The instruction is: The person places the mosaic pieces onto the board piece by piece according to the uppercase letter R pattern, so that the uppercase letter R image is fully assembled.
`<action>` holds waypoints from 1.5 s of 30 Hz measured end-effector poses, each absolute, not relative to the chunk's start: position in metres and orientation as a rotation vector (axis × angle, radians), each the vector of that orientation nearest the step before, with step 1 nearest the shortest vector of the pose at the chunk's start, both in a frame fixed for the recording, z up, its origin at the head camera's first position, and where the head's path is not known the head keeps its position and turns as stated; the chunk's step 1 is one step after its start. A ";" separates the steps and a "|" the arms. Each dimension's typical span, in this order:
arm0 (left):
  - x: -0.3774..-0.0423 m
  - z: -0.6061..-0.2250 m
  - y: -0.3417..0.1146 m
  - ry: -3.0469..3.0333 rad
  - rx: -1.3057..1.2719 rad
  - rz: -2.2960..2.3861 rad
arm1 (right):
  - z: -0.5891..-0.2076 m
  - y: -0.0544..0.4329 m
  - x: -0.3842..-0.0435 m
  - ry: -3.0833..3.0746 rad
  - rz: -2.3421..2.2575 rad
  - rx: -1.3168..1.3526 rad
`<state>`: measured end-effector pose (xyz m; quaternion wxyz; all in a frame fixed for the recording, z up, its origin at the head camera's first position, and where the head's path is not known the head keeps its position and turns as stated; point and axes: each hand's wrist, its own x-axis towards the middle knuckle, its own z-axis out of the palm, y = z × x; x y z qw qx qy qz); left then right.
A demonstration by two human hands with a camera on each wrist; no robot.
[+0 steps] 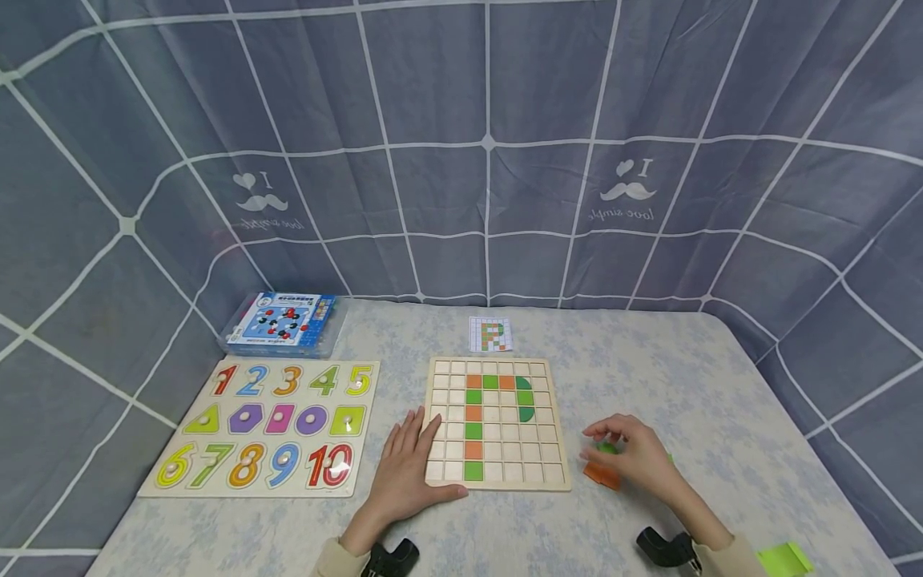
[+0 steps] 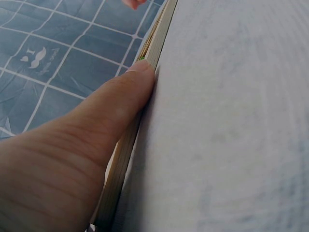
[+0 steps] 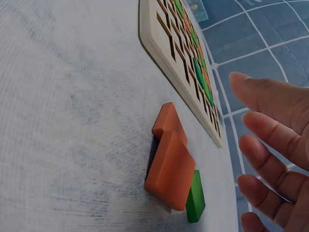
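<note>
A wooden grid board (image 1: 502,449) lies in the middle of the table, with orange and green tiles forming part of a letter shape. My left hand (image 1: 409,473) rests at its left edge, fingers spread, the thumb along the near edge; the left wrist view shows the thumb (image 2: 120,96) touching the board's side. To the right of the board, my right hand (image 1: 634,455) hovers over loose orange tiles (image 3: 171,169) and a green tile (image 3: 195,198). Its fingers are loosely bent and apart from the tiles in the right wrist view, holding nothing.
A small pattern card (image 1: 490,334) with a coloured letter lies behind the board. On the left sits a number and shape puzzle (image 1: 259,437), with a boxed set (image 1: 281,324) behind it. A bright green object (image 1: 786,559) is at the near right edge.
</note>
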<state>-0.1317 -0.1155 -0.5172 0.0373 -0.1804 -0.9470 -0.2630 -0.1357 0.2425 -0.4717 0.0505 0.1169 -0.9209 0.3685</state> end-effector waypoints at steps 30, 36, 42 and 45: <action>-0.131 -0.516 -0.115 -2.909 -0.552 -0.828 | -0.482 0.250 -0.131 -2.999 0.910 0.388; -0.132 -0.517 -0.115 -2.923 -0.548 -0.825 | -0.477 0.246 -0.129 -3.028 0.827 0.311; -0.132 -0.517 -0.116 -2.926 -0.550 -0.820 | -0.475 0.244 -0.126 -3.024 0.740 0.309; -0.132 -0.518 -0.116 -2.924 -0.554 -0.817 | -0.475 0.243 -0.124 -3.021 0.744 0.303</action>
